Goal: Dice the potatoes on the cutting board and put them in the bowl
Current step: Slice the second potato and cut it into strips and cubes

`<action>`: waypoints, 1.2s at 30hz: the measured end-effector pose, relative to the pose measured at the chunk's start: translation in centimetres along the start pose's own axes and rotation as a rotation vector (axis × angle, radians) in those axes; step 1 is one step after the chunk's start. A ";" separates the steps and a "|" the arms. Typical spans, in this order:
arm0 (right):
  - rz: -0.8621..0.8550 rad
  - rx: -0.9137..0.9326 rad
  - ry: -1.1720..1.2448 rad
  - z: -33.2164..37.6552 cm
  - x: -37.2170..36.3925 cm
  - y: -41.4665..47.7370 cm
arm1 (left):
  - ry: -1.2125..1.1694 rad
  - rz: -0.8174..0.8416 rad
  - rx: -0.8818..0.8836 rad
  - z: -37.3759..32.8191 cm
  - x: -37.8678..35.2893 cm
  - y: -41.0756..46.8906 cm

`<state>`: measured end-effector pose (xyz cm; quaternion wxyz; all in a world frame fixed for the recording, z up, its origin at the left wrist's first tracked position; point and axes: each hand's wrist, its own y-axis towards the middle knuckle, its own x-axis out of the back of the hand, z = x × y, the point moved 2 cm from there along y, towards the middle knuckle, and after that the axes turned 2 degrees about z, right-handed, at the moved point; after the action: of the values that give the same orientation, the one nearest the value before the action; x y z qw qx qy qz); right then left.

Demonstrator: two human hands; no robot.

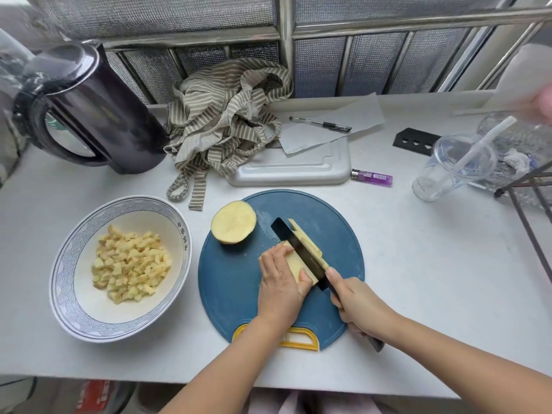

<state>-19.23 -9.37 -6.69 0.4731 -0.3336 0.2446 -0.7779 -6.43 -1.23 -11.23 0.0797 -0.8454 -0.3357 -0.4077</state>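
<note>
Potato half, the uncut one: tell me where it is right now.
In the head view, the potato half lies at the upper left edge of the blue cutting board, right of the bowl and left of the knife.

Black kettle (89,109) beside striped apron (222,121); pen (321,124); purple lighter (372,177); plastic cup (451,165).

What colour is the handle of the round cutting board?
Yellow; the cutting board itself is dark blue. The handle shows best in the head view.

Left hand (280,283), right hand (360,304): bare; forearms (239,363) bare; pale pink garment (298,403) at lap, blurred.
</note>
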 end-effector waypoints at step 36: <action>0.001 -0.011 0.058 -0.6 -0.9 -2.6 | 0.004 -0.008 0.046 0.2 0.2 -0.3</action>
<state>-20.92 -7.42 -5.49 0.4643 -0.3133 0.2625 -0.7857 -6.38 -0.85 -11.28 0.0981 -0.8413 -0.3480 -0.4017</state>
